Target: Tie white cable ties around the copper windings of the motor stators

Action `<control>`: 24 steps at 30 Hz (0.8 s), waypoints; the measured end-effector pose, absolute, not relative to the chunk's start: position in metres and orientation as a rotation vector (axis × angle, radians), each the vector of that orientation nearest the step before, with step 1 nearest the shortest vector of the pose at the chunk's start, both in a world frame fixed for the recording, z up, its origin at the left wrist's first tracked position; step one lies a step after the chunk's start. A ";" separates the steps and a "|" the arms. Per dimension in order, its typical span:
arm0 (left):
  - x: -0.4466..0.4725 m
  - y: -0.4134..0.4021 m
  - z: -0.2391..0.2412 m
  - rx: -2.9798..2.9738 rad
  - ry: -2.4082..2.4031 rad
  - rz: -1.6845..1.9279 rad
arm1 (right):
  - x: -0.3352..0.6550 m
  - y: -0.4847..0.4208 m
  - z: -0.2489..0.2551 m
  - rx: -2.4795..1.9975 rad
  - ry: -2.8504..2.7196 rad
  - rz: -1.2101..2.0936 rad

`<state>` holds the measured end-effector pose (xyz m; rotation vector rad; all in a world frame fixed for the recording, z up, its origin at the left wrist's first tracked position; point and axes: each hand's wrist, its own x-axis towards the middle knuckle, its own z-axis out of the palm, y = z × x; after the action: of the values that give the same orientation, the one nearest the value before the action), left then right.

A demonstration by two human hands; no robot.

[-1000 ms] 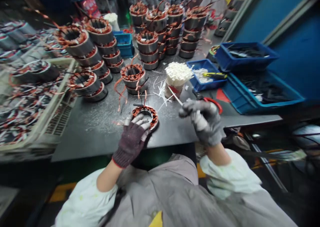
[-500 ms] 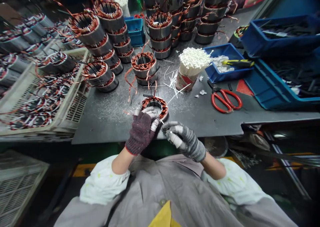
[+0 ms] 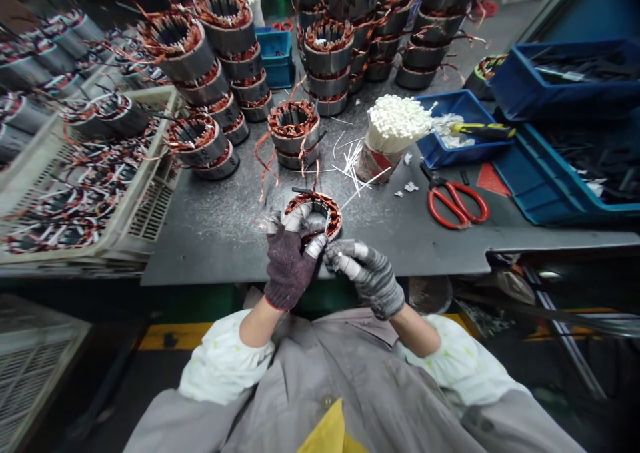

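Observation:
A stator [image 3: 334,225] with copper windings lies at the table's front edge, a white stick-like strand [image 3: 364,188] reaching up and right from its rim. My left hand [image 3: 289,260], in a dark maroon glove with pale-wrapped fingertips, grips the ring: fingers over its left side and opening, thumb against the front. Close to the stator's front right is my right hand [image 3: 373,276], in a grey glove. Its fingers are pinched together, a small white spot showing at the tips; what they hold is too small to tell.
Behind stand stacked stators [image 3: 327,60] and a two-high stator pile [image 3: 294,133]. A cup of white sticks [image 3: 377,163], red-handled scissors [image 3: 457,203] and blue bins [image 3: 565,100] are to the right. A pale crate [image 3: 167,140] of wound parts sits left.
The view has shifted slightly. My right hand has moved a little left, closer to the stator, and my left thumb lies nearer to it. Another person's arm at top right has left view.

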<state>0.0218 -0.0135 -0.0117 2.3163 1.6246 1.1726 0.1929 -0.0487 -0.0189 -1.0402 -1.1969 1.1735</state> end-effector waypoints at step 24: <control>0.021 -0.009 -0.005 2.430 1.307 1.272 | 0.200 -0.026 -0.005 -1.265 -1.264 1.027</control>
<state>0.0208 -0.0090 -0.0050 2.4298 1.3065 1.2717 0.1999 -0.0260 -0.0049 -1.2647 -1.2637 1.0275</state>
